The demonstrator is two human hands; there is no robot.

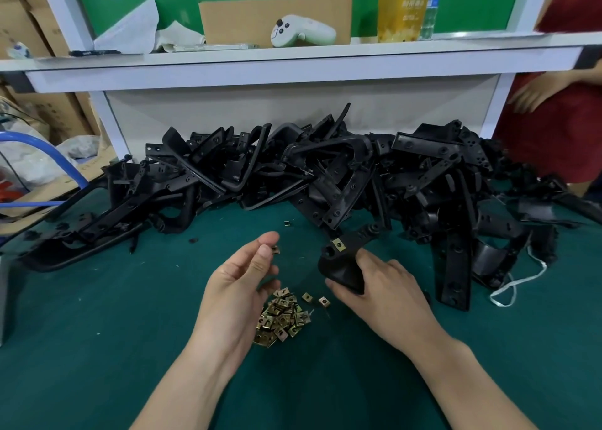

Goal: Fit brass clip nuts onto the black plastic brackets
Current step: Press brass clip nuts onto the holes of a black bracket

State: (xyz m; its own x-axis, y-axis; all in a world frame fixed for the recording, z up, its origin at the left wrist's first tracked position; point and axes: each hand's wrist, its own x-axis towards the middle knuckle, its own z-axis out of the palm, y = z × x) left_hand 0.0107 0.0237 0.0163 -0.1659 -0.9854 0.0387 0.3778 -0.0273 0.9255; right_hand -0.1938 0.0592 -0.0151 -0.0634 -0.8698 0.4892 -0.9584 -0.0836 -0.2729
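Brass clip nut [276,249]: pinched by left hand [241,280], above nut pile [283,319].
Black bracket [342,263]: gripped in right hand [381,286], hands apart, fitted nut [338,244] on top.
Green mat [97,332]: bracket heap [293,169] behind, under white shelf [293,68].

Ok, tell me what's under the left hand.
A pile of clip nuts on the mat, showing beside the left hand. The palm covers the pile's left edge, so how far it runs is hidden.

Matt black plastic, shiny brass, green felt

The brackets [325,172] are matt black plastic; the clip nuts [283,320] gleam as brassy metal; the tabletop [97,315] wears green felt-like cloth; the cardboard [247,16] looks dull brown.
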